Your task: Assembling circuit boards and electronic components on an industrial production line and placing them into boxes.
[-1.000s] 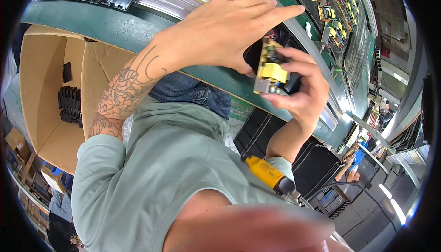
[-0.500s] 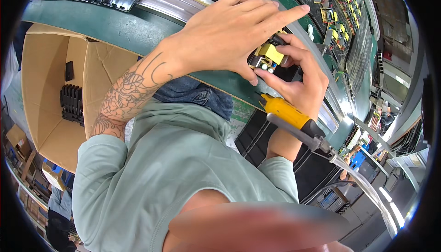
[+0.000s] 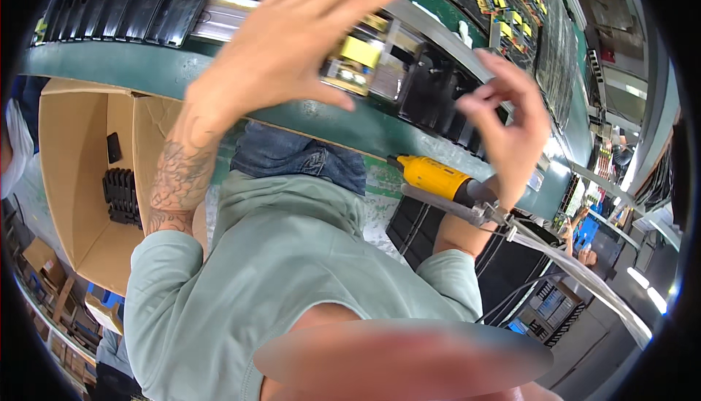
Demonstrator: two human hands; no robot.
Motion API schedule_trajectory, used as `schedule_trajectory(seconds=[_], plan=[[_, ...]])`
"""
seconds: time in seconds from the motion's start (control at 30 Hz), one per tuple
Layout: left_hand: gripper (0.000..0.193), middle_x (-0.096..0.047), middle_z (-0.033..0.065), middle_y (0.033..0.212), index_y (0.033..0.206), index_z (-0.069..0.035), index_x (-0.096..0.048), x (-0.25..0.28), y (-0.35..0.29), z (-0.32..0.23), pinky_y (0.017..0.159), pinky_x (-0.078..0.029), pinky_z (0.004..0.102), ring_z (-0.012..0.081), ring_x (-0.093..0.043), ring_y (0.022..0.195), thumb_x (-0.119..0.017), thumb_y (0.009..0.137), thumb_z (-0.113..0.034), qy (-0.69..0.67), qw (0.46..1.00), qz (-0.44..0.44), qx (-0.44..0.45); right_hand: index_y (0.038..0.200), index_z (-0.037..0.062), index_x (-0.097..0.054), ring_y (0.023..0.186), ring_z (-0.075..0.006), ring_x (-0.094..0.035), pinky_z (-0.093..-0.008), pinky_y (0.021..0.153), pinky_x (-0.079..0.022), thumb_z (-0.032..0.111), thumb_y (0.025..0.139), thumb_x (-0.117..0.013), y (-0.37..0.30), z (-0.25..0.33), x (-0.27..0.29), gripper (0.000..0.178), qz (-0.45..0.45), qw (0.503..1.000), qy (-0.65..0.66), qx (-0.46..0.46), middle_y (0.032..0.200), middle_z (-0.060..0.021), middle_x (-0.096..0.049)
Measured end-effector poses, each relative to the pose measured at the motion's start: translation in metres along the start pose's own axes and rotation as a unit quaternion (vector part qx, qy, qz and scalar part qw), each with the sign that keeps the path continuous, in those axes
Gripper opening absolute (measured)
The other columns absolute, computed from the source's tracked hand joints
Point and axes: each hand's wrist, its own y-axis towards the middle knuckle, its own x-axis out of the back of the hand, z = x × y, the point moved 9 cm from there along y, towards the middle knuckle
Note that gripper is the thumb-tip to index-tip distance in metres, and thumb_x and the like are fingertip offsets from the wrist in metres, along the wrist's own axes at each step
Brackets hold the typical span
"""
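Note:
My left hand (image 3: 288,43) is stretched over the left side of a circuit board (image 3: 360,52) with a yellow block part, its thumb and fingers apart. Under that hand the board's lower edge and whatever it sits in are partly hidden; contact with it cannot be told. Beyond it to the right, several black plastic casings (image 3: 427,87) stand in a row along the metal rail. My right hand (image 3: 515,120), smeared by motion, hovers at the right end of these casings with its fingers bent and apart, nothing visible in them. A yellow power screwdriver (image 3: 434,177) hangs near my right forearm.
More black casings (image 3: 135,3) line the rail at the far left. A cardboard box (image 3: 87,182) holding black parts stands left of me, below the green bench edge (image 3: 109,65). Several boards with yellow parts (image 3: 504,6) lie on a dark surface at the far right.
My hands have parted: the left has shifted left along with the board, and the right has let go of it and moved right to the casings. The row of casings now shows between them.

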Motion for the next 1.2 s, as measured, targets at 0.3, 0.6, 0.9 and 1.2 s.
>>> schedule_trajectory(seconds=[0.3,0.6,0.9,1.2], plan=[[0.079,-0.059,0.0083,0.133,0.135,-0.008,-0.058,0.054,-0.021,-0.041,0.105,-0.042,0.0407,0.0281,-0.053,0.125,-0.085,0.061,-0.016,-0.145,0.982,-0.111,-0.05,0.12,0.0028,-0.066,0.074,-0.0148,-0.062,-0.0264,0.068,-0.049,0.035,0.078,-0.081,0.061,-0.169,0.068,0.055,0.003,0.913,-0.316,-0.257,0.096,-0.0108,-0.073],[0.046,-0.068,0.0087,0.111,0.124,-0.007,-0.065,0.0,0.01,-0.046,0.093,-0.048,0.0322,0.0199,-0.063,0.103,-0.073,0.079,-0.006,-0.381,0.915,-0.125,0.042,0.109,0.0017,-0.066,0.072,-0.0183,-0.065,-0.0291,0.068,-0.05,0.032,0.077,-0.078,0.067,-0.188,0.081,0.046,-0.044,0.95,-0.18,-0.251,0.084,-0.0079,-0.072],[0.041,-0.068,0.008,0.109,0.126,-0.008,-0.063,-0.03,0.024,-0.04,0.087,-0.049,0.0287,0.0154,-0.063,0.099,-0.068,0.085,-0.006,-0.284,0.946,-0.155,0.01,0.102,0.0012,-0.065,0.081,-0.0181,-0.066,-0.0305,0.073,-0.052,0.026,0.08,-0.078,0.086,-0.179,0.051,0.036,-0.033,0.933,-0.287,-0.213,0.095,-0.0117,-0.071],[0.032,-0.07,0.007,0.104,0.122,0.001,-0.062,-0.026,0.05,-0.038,0.082,-0.05,0.0245,0.012,-0.064,0.095,-0.065,0.093,-0.013,-0.562,0.811,-0.136,0.09,0.118,-0.0004,-0.059,0.086,-0.0197,-0.066,-0.0303,0.071,-0.052,0.02,0.096,-0.06,0.064,-0.087,0.023,0.031,-0.016,0.914,0.389,-0.116,0.104,-0.0139,-0.068]])
